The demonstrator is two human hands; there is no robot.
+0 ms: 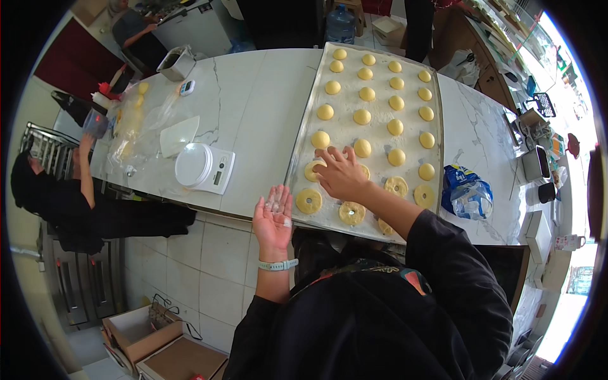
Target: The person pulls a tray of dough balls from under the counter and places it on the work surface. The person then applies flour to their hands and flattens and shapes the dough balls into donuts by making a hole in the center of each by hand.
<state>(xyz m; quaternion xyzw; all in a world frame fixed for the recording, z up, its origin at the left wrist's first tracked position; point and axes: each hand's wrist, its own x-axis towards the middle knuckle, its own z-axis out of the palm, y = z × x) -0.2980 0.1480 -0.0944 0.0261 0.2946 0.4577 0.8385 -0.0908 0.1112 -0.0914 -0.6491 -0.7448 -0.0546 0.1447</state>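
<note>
A large metal baking tray (301, 152) lies on the table in front of me, with rows of pale yellow dough pieces. Toward the far end they are smooth round balls, such as one dough ball (361, 116). Along the near end several are flattened with a hole in the middle, like this dough ring (309, 201). My right hand (344, 174) reaches over the tray, fingers spread, its fingertips at a dough piece (312, 170) near the left edge and partly covering it. My left hand (273, 221) is held palm up beside the tray's near left corner, fingers stretched, with white powder on it.
Left of the tray stand a white kitchen scale (218, 172) and a white scraper sheet (179, 136). A blue plastic packet (467, 192) lies to its right. Another person (66, 196) works at the table's left end; cardboard boxes (145, 335) sit on the floor.
</note>
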